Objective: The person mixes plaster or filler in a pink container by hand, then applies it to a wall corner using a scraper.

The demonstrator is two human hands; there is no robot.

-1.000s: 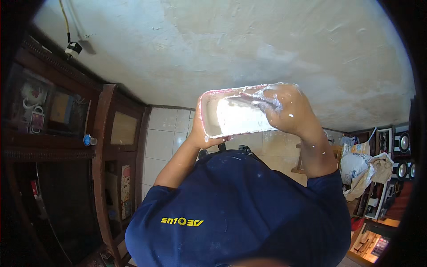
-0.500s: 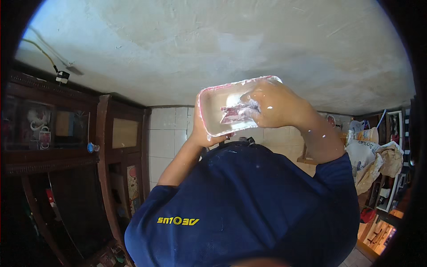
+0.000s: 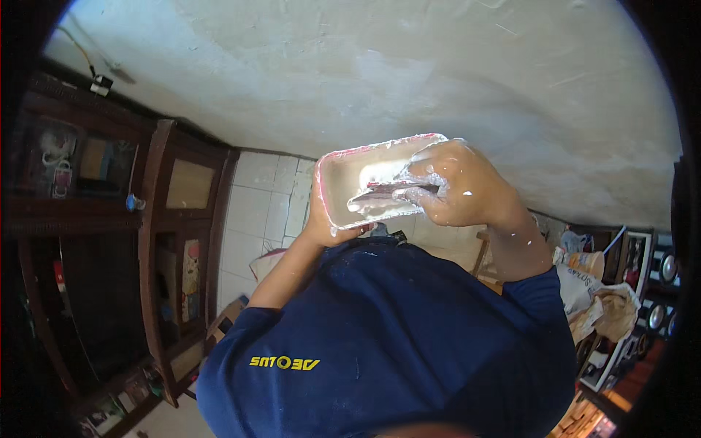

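A rectangular white tub with a pinkish, paste-smeared rim (image 3: 327,179) is held up in front of my chest. My left hand (image 3: 320,225) grips its left end, fingers curled under the near side and partly hidden. Inside, white paste (image 3: 380,173) lies in a mound toward the right half. My right hand (image 3: 464,186), spotted with paste, reaches over the tub's right end. Its fingers are closed on a flat scraper (image 3: 381,194), whose paste-coated blade points left into the tub. The fingers hide the scraper's grip end.
A pale plastered wall (image 3: 292,80) rises just beyond the tub. Dark wooden cabinets (image 3: 155,248) with glass panels stand at left. White floor tiles (image 3: 248,193) show between them and me. On the right are a crumpled sack (image 3: 580,292) and a loaded shelf (image 3: 621,350).
My right hand has turned, and the scraper's blade now looks edge-on and lower in the tub. More of the white paste shows. The whole view has tilted slightly.
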